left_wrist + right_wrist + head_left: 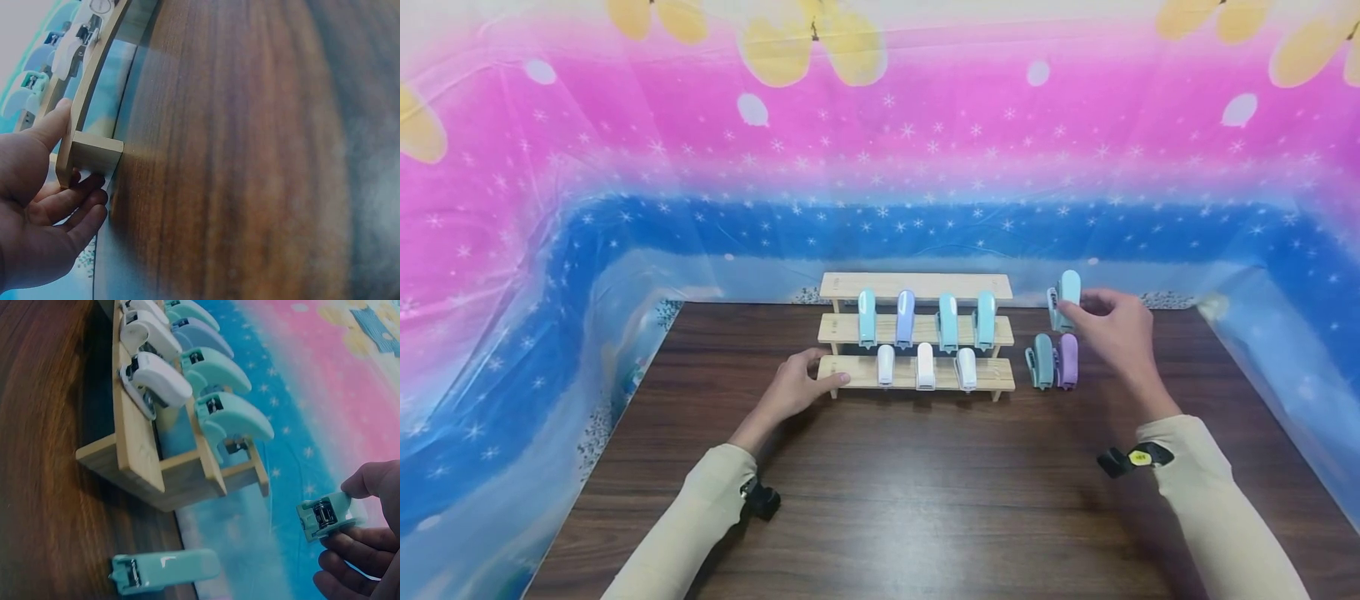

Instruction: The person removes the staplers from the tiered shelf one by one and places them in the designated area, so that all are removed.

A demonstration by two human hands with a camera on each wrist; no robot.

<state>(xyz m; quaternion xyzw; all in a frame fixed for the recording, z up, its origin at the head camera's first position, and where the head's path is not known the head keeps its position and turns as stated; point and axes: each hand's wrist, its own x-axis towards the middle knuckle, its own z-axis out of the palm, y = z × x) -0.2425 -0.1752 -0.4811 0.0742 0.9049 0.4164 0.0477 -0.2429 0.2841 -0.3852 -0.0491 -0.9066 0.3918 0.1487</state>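
Note:
Near the right end of a three-tier wooden rack (917, 286), my right hand (1112, 329) pinches a light teal stapler (1069, 290) between thumb and fingers, raised off the table. The right wrist view shows the end of this stapler (325, 515). My left hand (793, 385) grips the left end of the rack's lowest shelf (94, 75), thumb on top and fingers under it. Three white staplers (925, 367) stand on that shelf. On the middle tier are three teal staplers (948, 321) and a blue-violet stapler (905, 318). The top tier is bare.
On the dark wooden table (910, 492), a darker teal stapler (1041, 361) and a purple stapler (1067, 361) stand side by side, right of the rack. A patterned pink and blue cloth (925, 167) surrounds the table's back and sides.

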